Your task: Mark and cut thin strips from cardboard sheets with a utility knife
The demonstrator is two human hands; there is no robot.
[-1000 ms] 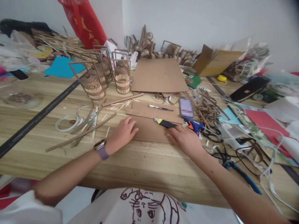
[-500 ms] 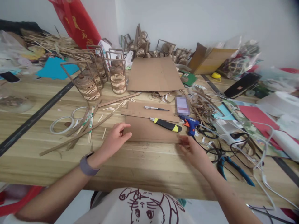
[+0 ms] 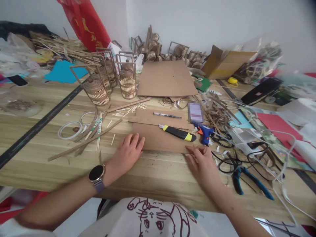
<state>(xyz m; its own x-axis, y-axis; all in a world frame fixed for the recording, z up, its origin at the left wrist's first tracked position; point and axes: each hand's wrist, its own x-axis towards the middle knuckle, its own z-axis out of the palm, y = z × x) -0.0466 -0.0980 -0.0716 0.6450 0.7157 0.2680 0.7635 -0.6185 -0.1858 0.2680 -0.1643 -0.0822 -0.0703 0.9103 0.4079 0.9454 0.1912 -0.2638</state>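
Observation:
A piece of brown cardboard (image 3: 163, 141) lies on the wooden table in front of me. My left hand (image 3: 129, 149) rests palm down at its near left corner, fingers slightly apart. At the near right corner, my right hand (image 3: 201, 159) pinches the cardboard's edge between thumb and fingers. On the cardboard lies a black and yellow utility knife (image 3: 178, 133), its tip pointing left. Behind it, a pen (image 3: 168, 115) lies on a narrower cardboard strip (image 3: 145, 116). A blue glue gun (image 3: 204, 132) sits just beyond my right hand.
Small woven bamboo baskets (image 3: 96, 92) stand at the back left. Tape rings (image 3: 70, 130) and wooden strips (image 3: 85, 140) lie on the left. To the right are blue-handled pliers (image 3: 254, 181), cables and a phone-like blurred object (image 3: 196, 112). A large cardboard sheet (image 3: 168, 77) lies behind.
My left hand has turned from a sideways, half-curled pose to palm down on the cardboard's left corner. My right hand has closed on the right corner. The view has shifted slightly.

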